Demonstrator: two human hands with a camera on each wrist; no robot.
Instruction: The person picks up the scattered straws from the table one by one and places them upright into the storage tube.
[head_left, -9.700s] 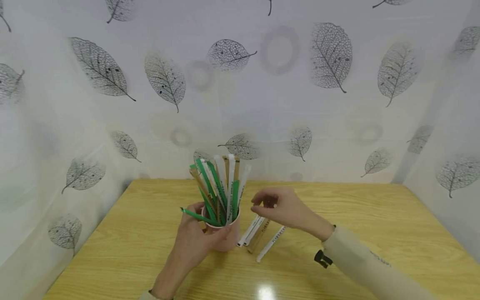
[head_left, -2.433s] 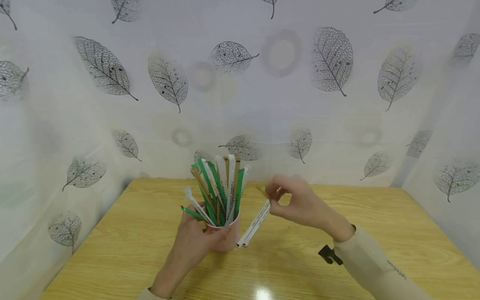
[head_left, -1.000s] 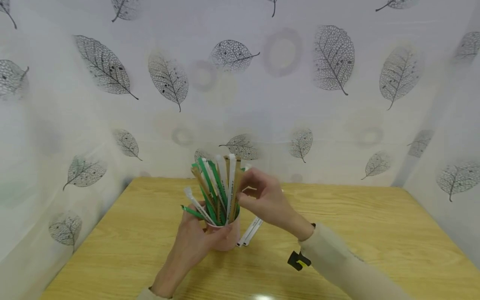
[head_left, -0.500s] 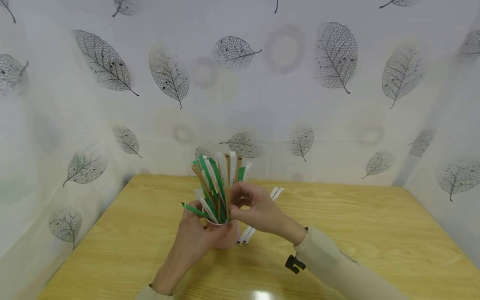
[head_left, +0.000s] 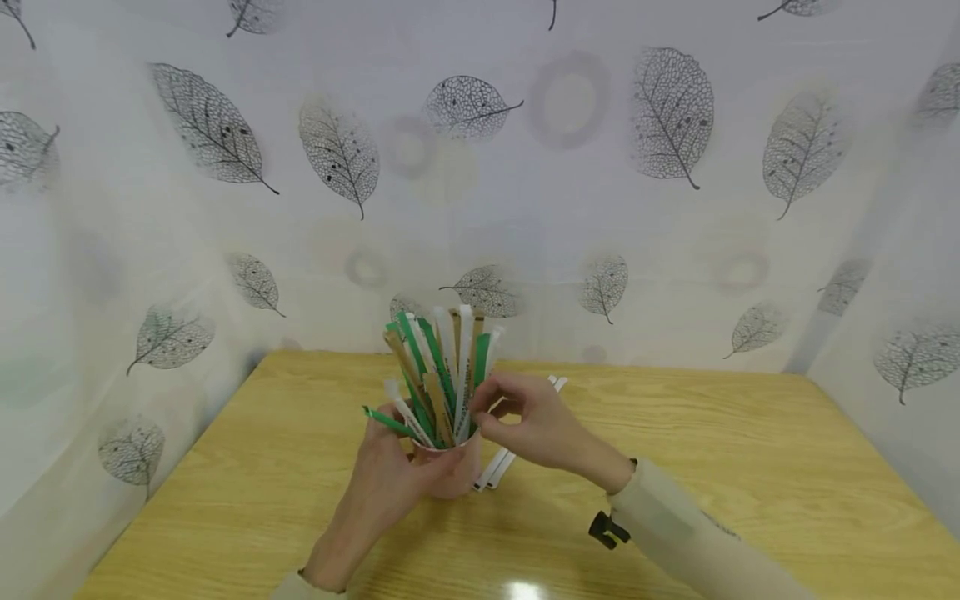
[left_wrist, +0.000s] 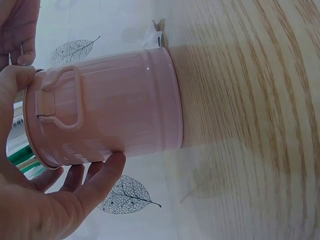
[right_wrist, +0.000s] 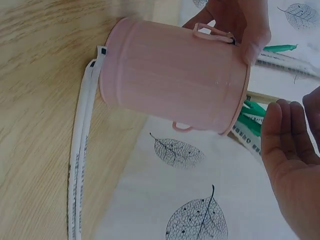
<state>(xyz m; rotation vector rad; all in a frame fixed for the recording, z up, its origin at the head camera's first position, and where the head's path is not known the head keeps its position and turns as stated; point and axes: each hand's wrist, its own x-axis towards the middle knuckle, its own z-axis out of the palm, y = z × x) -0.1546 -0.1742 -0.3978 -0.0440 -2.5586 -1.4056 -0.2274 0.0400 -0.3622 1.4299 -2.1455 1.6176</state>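
Observation:
A pink metal pail [head_left: 459, 477] with small wire handles stands on the table, full of slim printed paper-wrapped sticks in green, white and brown. My left hand [head_left: 386, 471] grips the pail round its upper side, thumb toward the front. One brown wrapped stick [head_left: 437, 404] leans low at the pail's front. My right hand [head_left: 532, 421] is beside the rim at the right, fingers loosely bent, with nothing seen between them. Two white wrapped sticks [right_wrist: 82, 125] lie side by side on the table, touching or nearly touching the pail's base; my right hand partly covers them in the head view.
The wooden table [head_left: 712, 483] runs back to a pale curtain [head_left: 510, 200] printed with dark leaves, which also hangs at both sides. A green stick [head_left: 386, 421] pokes out sideways over the left hand. A dark clip [head_left: 607, 531] sits by the right sleeve.
My right hand picked up brown sticks from the table and brought them into the pail; it has just let go of one and drawn slightly right. My left hand keeps its hold.

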